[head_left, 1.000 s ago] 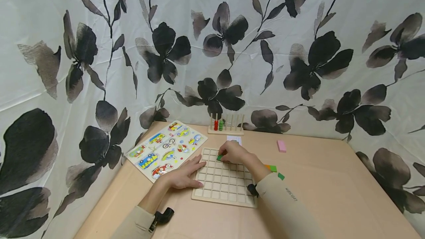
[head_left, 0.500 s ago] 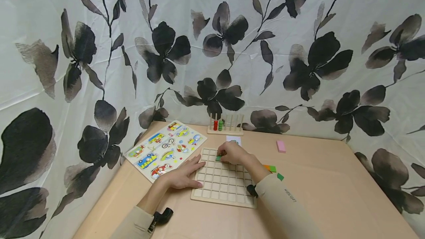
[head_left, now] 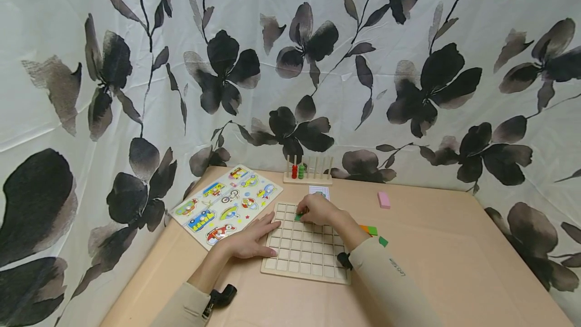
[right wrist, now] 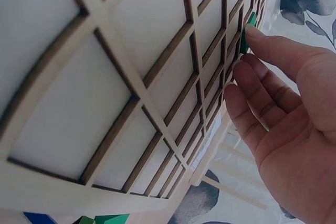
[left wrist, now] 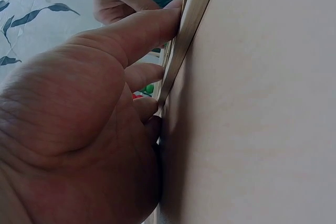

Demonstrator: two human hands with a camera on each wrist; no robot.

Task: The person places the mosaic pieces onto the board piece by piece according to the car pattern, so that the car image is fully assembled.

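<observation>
A pale wooden grid board (head_left: 308, 278) with square cells lies in front of me on the table. My right hand (head_left: 320, 210) pinches a small green tile (head_left: 298, 217) over the cells near the board's far left corner. In the right wrist view, the thumb lies against that green tile (right wrist: 248, 32), which is right at the grid's surface. My left hand (head_left: 250, 240) rests along the board's left side, fingers extended and spread. The left wrist view shows its thumb and fingertips touching the wooden edge (left wrist: 191, 30).
A picture puzzle board (head_left: 248, 217) lies to the left. Behind the grid stand a peg rack (head_left: 313, 181) with red and green beads and a small printed card (head_left: 320, 191). To the right are a pink block (head_left: 384, 200), orange and green tiles (head_left: 372, 230) and a loose green tile (head_left: 383, 241).
Both hands stay in nearly the same place. The green tile under the right fingertips has shifted only slightly at the grid.
</observation>
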